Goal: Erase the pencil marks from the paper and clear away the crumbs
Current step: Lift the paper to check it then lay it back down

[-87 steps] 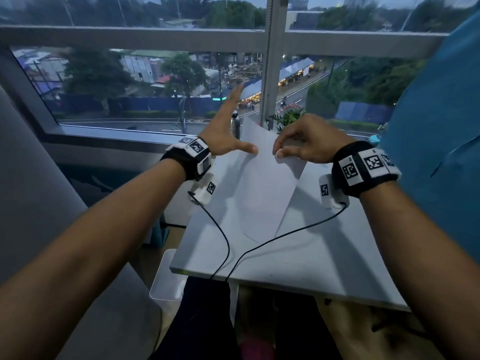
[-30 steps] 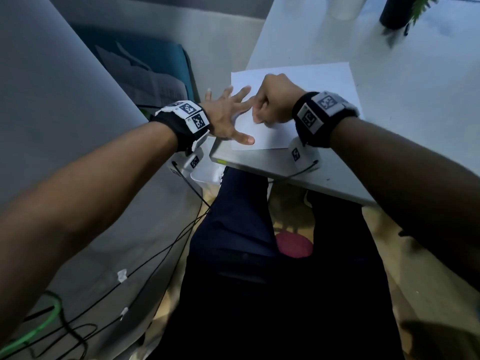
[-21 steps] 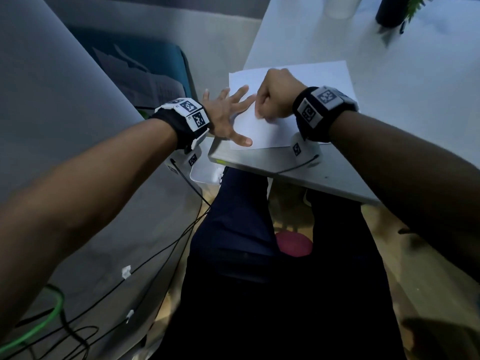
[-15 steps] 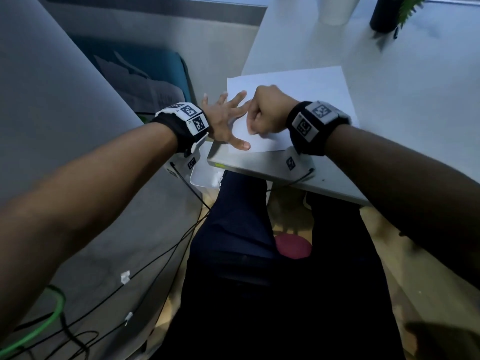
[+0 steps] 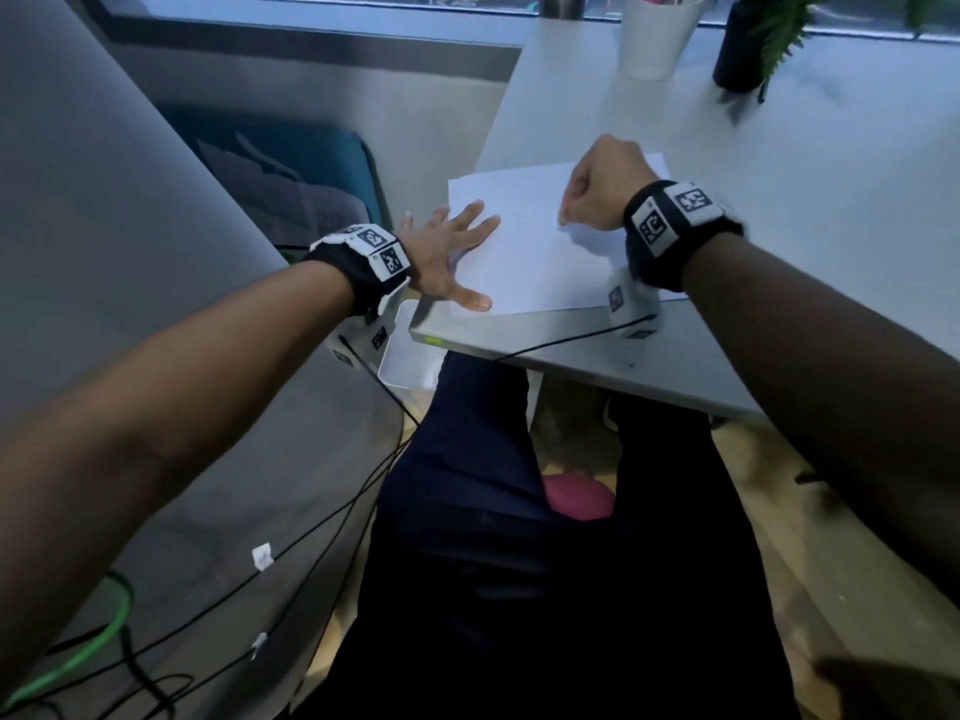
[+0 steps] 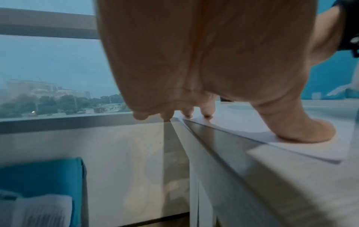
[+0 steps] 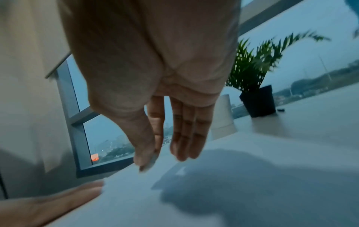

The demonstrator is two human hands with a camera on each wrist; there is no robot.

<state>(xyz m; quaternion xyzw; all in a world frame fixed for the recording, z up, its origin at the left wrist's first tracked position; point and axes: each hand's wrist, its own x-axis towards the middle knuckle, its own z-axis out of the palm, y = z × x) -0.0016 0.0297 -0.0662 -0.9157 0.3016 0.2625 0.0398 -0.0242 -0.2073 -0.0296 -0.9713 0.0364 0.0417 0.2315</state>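
A white sheet of paper lies flat at the near left corner of the pale table; no pencil marks or crumbs are discernible. My left hand lies spread on the sheet's left edge, thumb pressing the near corner, two fingertips on the paper. My right hand hovers over the sheet's far right part. In the right wrist view its thumb and forefinger pinch a small pale thing that looks like an eraser, other fingers straight, above the paper.
A white cup and a black pot with a green plant stand at the table's far edge by the window. A white bin sits below the table's left corner. Cables trail over my lap and the grey seat.
The sheet, held up before the window 2.9 s ago, now lies on the table. My right hand has moved from beside my left fingers to the sheet's right part. The left hand stays spread.
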